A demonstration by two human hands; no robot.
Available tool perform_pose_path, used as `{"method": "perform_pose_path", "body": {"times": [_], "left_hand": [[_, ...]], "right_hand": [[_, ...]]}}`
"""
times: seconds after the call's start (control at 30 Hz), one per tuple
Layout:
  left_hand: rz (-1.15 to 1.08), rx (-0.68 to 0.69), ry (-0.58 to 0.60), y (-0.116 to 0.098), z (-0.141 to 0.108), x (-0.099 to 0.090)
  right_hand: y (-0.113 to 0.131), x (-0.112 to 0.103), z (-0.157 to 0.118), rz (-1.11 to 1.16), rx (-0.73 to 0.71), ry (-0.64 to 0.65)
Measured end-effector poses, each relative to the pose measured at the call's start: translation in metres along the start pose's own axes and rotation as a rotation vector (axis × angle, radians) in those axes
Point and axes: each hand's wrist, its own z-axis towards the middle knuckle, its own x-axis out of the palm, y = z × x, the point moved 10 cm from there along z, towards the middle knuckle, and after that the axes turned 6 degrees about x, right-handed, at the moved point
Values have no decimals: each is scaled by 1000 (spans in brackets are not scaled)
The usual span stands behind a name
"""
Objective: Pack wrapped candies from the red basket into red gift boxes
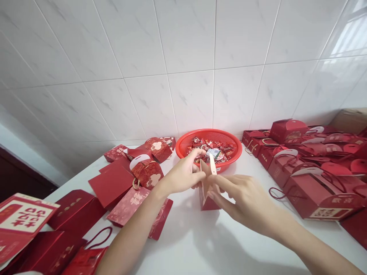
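Observation:
A small red gift box (210,205) stands on the white table in front of me, its top unfolded and its pale inside showing. My left hand (183,172) grips the box's left wall, thumb near the upper edge and index finger stretched towards the basket. On the other side my right hand (239,193) pinches the right wall and a raised flap, fingers partly hidden. Just behind the box sits a red plastic basket (181,144) with wrapped candies (226,152) in it. What lies inside the box cannot be made out.
Flat and partly folded red boxes (113,183) lie scattered on the left, one with a cord handle (100,238). Rows of assembled red gift boxes (323,191) crowd the right side. A tiled wall (189,91) closes off the back of the table (183,244).

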Motion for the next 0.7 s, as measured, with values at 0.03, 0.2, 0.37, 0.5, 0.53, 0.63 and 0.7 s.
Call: {"method": "perform_pose_path", "body": {"times": [0.03, 0.2, 0.37, 0.5, 0.53, 0.63, 0.7], "left_hand": [[3, -8, 27, 3, 0, 2], [189, -58, 159, 14, -4, 5], [335, -1, 39, 7, 0, -18], [330, 79, 4, 3, 7, -27], [306, 97, 45, 3, 9, -25], [214, 134, 132, 3, 13, -18], [154, 165, 103, 0, 14, -20]], "right_hand": [[-3, -1, 0, 2, 9, -16], [-22, 6, 2, 115, 110, 57], [-36, 13, 8, 344, 234, 181], [-45, 14, 13, 432, 251, 184], [-48, 15, 14, 438, 252, 180], [-56, 13, 16, 423, 246, 128], [-61, 6, 17, 416, 233, 55]]}}
